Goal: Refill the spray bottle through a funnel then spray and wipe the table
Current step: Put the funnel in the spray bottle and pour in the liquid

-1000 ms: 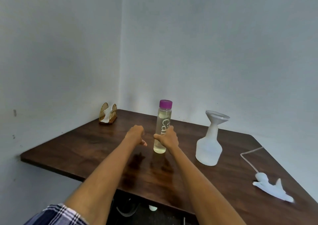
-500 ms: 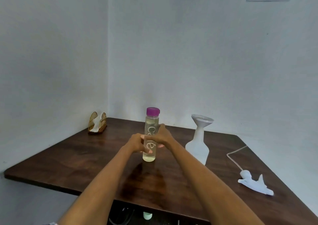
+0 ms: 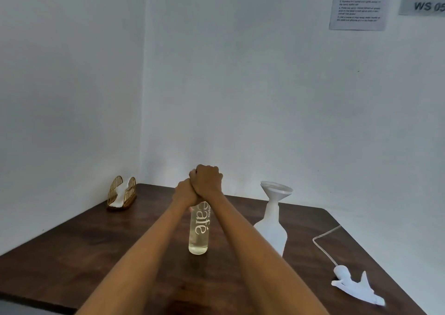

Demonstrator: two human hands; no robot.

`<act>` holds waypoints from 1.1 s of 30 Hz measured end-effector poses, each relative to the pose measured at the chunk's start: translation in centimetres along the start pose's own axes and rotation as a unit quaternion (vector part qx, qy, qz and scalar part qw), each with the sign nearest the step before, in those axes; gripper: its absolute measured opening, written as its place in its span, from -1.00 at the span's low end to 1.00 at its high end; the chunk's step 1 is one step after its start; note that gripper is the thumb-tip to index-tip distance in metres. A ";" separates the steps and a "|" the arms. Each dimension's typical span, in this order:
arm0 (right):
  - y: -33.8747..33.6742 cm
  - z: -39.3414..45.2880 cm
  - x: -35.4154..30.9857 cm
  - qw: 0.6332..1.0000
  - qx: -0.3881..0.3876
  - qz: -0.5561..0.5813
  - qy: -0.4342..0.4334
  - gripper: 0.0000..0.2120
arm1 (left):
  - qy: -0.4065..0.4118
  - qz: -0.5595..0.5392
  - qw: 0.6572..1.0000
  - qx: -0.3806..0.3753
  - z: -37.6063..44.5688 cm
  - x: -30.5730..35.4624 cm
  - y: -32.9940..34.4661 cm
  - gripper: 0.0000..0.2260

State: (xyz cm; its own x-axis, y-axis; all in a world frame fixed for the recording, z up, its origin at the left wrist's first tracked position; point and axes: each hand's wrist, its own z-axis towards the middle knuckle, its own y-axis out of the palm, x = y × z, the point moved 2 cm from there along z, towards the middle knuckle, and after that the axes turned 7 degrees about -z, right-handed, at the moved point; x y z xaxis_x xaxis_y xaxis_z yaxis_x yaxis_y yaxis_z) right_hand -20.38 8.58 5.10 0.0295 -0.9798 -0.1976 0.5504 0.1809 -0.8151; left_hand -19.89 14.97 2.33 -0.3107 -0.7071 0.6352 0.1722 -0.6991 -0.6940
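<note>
The right hand (image 3: 206, 181) is closed in a fist over the top of the bottle (image 3: 199, 230), hiding the cap completely; the left hand (image 3: 184, 193) is wrapped around the neck just below, the two hands touching. The bottle stands upright on the desk (image 3: 72, 249), near its middle. This looks like the uncapping step. To do it well, the left hand should keep the body pinned and upright while only the right twists, since the bottle is tall, narrow and looks nearly full, so a tilt could spill once the cap is free.

The bottle is clear and smooth, a straight cylinder with pale liquid and white lettering. Just to its right stands the spray bottle (image 3: 273, 233), translucent white with a wide base and slim neck, a white funnel (image 3: 277, 190) seated in its mouth. Farther right lies the spray head (image 3: 354, 287) with its thin tube. A gold wire holder (image 3: 122, 193) with white napkins sits in the far left corner. The desk is dark, glossy wood grain.
</note>
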 end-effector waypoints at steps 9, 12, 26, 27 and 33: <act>-0.6 0.0 -0.7 0.973 -0.048 -0.225 0.032 -0.76 | -0.010 -0.012 1.000 -0.001 -0.6 -0.4 -0.1 -0.70; -1.3 -0.7 -1.9 0.939 -0.143 -0.288 0.119 -0.77 | -0.019 -0.025 1.000 0.004 -0.7 -0.8 0.0 -0.71; -1.8 1.1 -0.4 0.950 -0.052 -0.290 -0.104 -0.55 | -0.023 -0.117 0.992 -0.048 -0.5 -0.7 -0.6 -0.75; -2.0 1.0 -0.1 0.952 -0.045 -0.278 -0.122 -0.56 | -0.029 -0.137 0.988 -0.062 -0.5 -0.8 -0.6 -0.76; -3.4 0.5 0.7 0.957 -0.153 -0.214 -0.126 -0.63 | -0.050 -0.168 0.981 -0.084 -0.8 -0.8 -0.6 -0.64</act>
State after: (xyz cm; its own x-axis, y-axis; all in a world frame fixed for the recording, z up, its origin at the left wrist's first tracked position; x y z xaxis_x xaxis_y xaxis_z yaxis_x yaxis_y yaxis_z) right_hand -21.84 7.27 8.02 0.0781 -0.9521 0.2955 0.2887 -0.2621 -0.9208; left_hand -20.47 16.04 1.91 -0.2283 -0.4522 0.8622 -0.0835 -0.8733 -0.4800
